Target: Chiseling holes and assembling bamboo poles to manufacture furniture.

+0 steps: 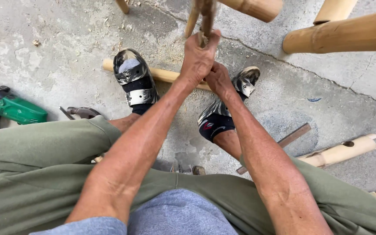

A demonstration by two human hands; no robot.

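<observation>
My left hand (199,58) is closed around a thin upright bamboo stick (204,17) that rises out of the top of the view. Just below and to the right of it, my right hand (218,80) is curled in a fist low on the same stick; its grip is partly hidden by the left hand. Both forearms reach forward over my knees in olive trousers. My feet in black and silver sandals (135,78) rest on a bamboo pole (164,75) lying across the concrete floor.
A green power drill (14,109) lies at the left, with a dark hand tool (81,112) beside my knee. Thick bamboo poles (344,32) cross the top right. A short bamboo piece with a hole (342,151) and a flat metal bar (292,137) lie at the right.
</observation>
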